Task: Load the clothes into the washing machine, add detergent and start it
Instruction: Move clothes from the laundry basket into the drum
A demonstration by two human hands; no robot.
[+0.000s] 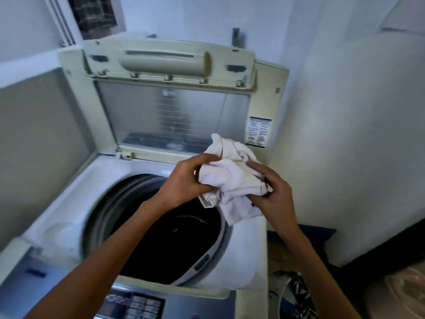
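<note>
We hold the crumpled white cloth (232, 178) above the washing machine (76, 203), at two o'clock of its dark tub (170, 240), left hand (188, 180) and right hand (274, 194) with fingers (197, 161) curled into it; soft, light and floppy, it seems best gripped by its bunched middle.

window (92, 17) top L | metal fitting (235, 36) on rear wall (345, 88) | clear plastic (404, 288) btm R

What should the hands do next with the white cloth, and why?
Probably move the cloth left over the drum and drop it in. The left hand and right hand grip it bunched above the drum's right rim, and the lid stands open.
</note>
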